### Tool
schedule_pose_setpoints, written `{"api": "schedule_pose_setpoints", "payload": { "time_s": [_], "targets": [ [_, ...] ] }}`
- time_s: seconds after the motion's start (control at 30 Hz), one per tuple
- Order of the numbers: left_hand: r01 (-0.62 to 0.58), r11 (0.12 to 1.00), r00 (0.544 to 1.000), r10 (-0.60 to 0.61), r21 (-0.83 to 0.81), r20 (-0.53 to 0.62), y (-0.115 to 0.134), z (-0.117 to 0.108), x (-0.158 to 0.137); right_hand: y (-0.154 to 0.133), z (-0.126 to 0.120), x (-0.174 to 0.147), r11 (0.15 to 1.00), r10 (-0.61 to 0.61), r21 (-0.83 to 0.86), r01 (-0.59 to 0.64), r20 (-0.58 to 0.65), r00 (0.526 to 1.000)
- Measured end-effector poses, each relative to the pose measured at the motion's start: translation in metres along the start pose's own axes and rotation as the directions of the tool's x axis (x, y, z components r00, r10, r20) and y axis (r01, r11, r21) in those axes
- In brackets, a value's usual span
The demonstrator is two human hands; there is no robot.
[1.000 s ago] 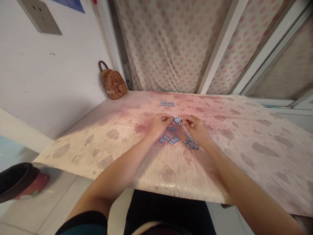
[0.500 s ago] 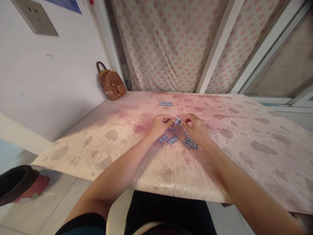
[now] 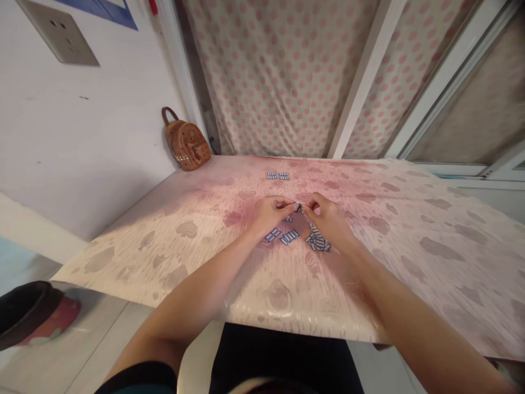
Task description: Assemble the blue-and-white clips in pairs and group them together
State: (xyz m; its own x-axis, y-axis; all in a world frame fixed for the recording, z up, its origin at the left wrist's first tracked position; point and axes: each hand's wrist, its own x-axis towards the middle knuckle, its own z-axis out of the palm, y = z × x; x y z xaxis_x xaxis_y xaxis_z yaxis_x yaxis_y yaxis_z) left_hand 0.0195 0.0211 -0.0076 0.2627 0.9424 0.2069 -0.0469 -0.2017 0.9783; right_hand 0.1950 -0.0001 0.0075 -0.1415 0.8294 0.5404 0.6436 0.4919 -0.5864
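My left hand (image 3: 271,213) and my right hand (image 3: 328,218) meet above the middle of the table. Their fingertips pinch a small blue-and-white striped piece (image 3: 299,208) between them, largely covered by the fingers. Just below my left hand lie similar flat pieces: a striped piece (image 3: 273,235), another one (image 3: 290,237) beside it, and a third (image 3: 287,219) partly hidden by the fingers. Under my right wrist is an overlapping pile of such pieces (image 3: 319,241). Farther back, two neat striped groups (image 3: 271,175) lie side by side. What the pieces are exactly is too small to tell.
A pale patterned cloth covers the table (image 3: 279,295). At its back left corner a small brown backpack (image 3: 188,145) leans near the wall. Dotted curtains (image 3: 283,76) hang behind. A dark-rimmed bin (image 3: 49,317) stands on the floor at left.
Both hands keep their pinch on the small piece. My fingertips have drawn slightly closer together and cover more of it. The loose pieces and the pile look unmoved.
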Motion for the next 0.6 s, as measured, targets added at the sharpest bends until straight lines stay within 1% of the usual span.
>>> {"api": "schedule_pose_setpoints", "payload": {
  "time_s": [0.2, 0.33, 0.43, 0.5, 0.6],
  "targets": [
    [0.033, 0.996, 0.997, -0.039, -0.083, -0.07, -0.0003, -0.0003, 0.0002, 0.0015, 0.0003, -0.0002, 0.995, 0.054, 0.08, -0.053, -0.004, 0.999],
    [0.068, 0.986, 0.994, -0.08, -0.151, -0.073, 0.0019, -0.0032, -0.0003, 0.003, -0.0009, -0.0013, 0.998, -0.034, 0.058, 0.03, 0.077, 0.996],
    [0.097, 0.981, 0.992, -0.109, -0.169, -0.062, 0.0041, -0.0053, -0.0006, 0.0036, -0.0024, -0.0012, 0.995, -0.101, 0.031, 0.098, 0.098, 0.99],
    [0.109, 0.98, 0.991, -0.119, -0.164, -0.057, 0.0054, -0.006, -0.0008, 0.0037, -0.0034, -0.0005, 0.992, -0.123, 0.019, 0.122, 0.1, 0.987],
    [0.112, 0.982, 0.992, -0.12, -0.15, -0.04, 0.0065, -0.0061, -0.0015, 0.0039, -0.0044, 0.0005, 0.993, -0.12, 0.01, 0.12, 0.101, 0.988]
  ]
}}
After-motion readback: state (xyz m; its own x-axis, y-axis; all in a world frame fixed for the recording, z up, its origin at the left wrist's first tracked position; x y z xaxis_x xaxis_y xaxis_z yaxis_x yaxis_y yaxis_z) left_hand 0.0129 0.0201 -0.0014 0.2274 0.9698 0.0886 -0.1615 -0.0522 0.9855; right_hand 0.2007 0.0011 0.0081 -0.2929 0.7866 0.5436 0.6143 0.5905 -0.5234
